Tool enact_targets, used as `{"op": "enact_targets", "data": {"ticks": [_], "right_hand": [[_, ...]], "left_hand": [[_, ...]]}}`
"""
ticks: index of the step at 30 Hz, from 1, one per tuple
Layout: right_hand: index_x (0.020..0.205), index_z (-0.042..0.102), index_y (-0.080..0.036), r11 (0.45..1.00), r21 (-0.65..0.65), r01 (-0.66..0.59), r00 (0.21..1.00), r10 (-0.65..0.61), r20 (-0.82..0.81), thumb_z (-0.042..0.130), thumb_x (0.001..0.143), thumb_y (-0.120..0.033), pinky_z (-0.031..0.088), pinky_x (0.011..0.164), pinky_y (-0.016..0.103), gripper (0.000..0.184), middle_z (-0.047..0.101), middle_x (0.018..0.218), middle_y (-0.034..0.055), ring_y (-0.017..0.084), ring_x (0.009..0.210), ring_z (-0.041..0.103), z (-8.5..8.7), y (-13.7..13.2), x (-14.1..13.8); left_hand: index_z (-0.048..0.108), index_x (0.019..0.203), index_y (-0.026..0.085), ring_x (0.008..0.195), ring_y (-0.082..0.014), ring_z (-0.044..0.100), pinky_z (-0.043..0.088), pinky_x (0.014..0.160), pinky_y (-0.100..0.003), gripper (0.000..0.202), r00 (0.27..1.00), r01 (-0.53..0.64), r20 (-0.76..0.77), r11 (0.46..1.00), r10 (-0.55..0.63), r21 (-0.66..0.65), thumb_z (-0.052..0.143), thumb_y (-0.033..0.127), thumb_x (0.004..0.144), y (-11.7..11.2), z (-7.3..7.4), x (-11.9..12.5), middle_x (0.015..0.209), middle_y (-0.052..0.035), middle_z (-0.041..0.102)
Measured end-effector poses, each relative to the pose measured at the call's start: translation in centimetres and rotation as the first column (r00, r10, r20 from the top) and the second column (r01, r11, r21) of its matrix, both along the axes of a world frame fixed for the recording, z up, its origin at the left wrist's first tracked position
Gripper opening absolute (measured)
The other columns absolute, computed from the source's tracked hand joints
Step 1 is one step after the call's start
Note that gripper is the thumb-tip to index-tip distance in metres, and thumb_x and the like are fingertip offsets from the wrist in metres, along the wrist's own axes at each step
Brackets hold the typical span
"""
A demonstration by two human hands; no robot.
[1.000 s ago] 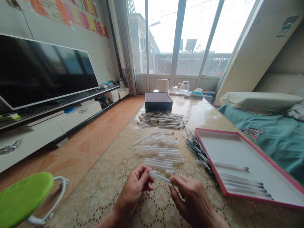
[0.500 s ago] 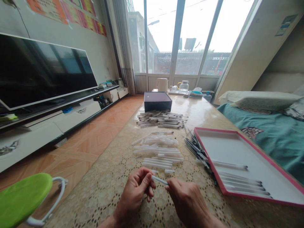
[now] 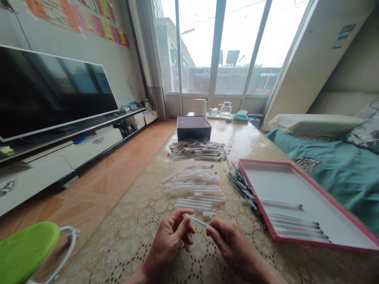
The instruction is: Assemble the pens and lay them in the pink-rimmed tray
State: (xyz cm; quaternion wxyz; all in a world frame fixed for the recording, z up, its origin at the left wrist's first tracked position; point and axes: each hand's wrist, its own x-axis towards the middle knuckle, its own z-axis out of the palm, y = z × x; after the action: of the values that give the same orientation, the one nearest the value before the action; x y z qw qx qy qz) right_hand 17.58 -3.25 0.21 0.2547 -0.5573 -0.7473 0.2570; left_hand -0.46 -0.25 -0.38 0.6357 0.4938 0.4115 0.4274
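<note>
A slim white pen (image 3: pixel 197 221) is held between my two hands, low over the table. My left hand (image 3: pixel 171 232) pinches its left end with thumb and forefinger, the other fingers curled loosely below. Gripping the right end, my right hand (image 3: pixel 229 238) hides that tip. Just beyond lie rows of clear white pen barrels (image 3: pixel 194 203). Farther back is a pile of pens with dark tips (image 3: pixel 198 150). Dark thin pen parts (image 3: pixel 244 189) lean along the left side of a pink-rimmed tray (image 3: pixel 299 238), which holds several finished-looking pens (image 3: pixel 299 225).
A dark box (image 3: pixel 194 128) stands behind the piles. A kettle (image 3: pixel 199 107), a glass jug (image 3: pixel 226 108) and a tissue pack (image 3: pixel 240 116) sit at the table's far end. To the left is a green stool (image 3: pixel 28 248); a teal-covered bed (image 3: pixel 334 169) is at right.
The view has shifted slightly to the right. Both hands still hold the pen, and the left fingers look a little more extended around its end.
</note>
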Motion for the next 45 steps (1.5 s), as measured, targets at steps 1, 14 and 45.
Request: {"op": "enact_targets", "data": {"ticks": [1, 14, 45], "right_hand": [[0.069, 0.052, -0.018, 0.999, 0.026, 0.025, 1.000, -0.025, 0.014, 0.035, 0.092, -0.035, 0.036, 0.056, 0.021, 0.033, 0.056, 0.061, -0.0011, 0.012, 0.057, 0.051, 0.5, 0.1, 0.4], [0.092, 0.058, -0.021, 0.898, 0.264, 0.353, 0.834, -0.430, 0.346, 0.044, 0.082, -0.031, 0.044, 0.070, 0.029, 0.020, 0.066, 0.093, 0.0108, 0.023, 0.085, 0.062, 4.4, 0.0, 17.9], [0.083, 0.061, -0.017, 0.902, 0.319, 0.291, 0.683, -0.430, 0.591, 0.053, 0.078, -0.017, 0.035, 0.071, 0.027, 0.009, 0.060, 0.082, 0.0082, 0.020, 0.083, 0.054, 1.4, 6.7, 8.3]], "left_hand": [[0.052, 0.105, 0.015, 0.042, -0.0091, 0.053, 0.042, 0.039, -0.020, 0.041, 1.000, -0.001, 0.000, 1.000, 0.001, -0.001, 0.060, 0.042, 0.075, 0.1, -0.1, 0.0, 0.063, 0.0009, 0.061], [0.054, 0.097, 0.016, 0.040, -0.0076, 0.050, 0.039, 0.036, -0.017, 0.036, 0.997, -0.072, 0.036, 0.996, 0.074, -0.053, 0.062, 0.042, 0.073, 0.3, -0.3, -0.2, 0.060, 0.0031, 0.058], [0.068, 0.094, 0.025, 0.090, -0.0260, 0.054, 0.044, 0.081, -0.040, 0.026, 0.734, 0.074, -0.581, 0.808, 0.353, 0.584, 0.056, 0.014, 0.074, 0.4, -0.7, -1.1, 0.090, -0.0077, 0.063]]}}
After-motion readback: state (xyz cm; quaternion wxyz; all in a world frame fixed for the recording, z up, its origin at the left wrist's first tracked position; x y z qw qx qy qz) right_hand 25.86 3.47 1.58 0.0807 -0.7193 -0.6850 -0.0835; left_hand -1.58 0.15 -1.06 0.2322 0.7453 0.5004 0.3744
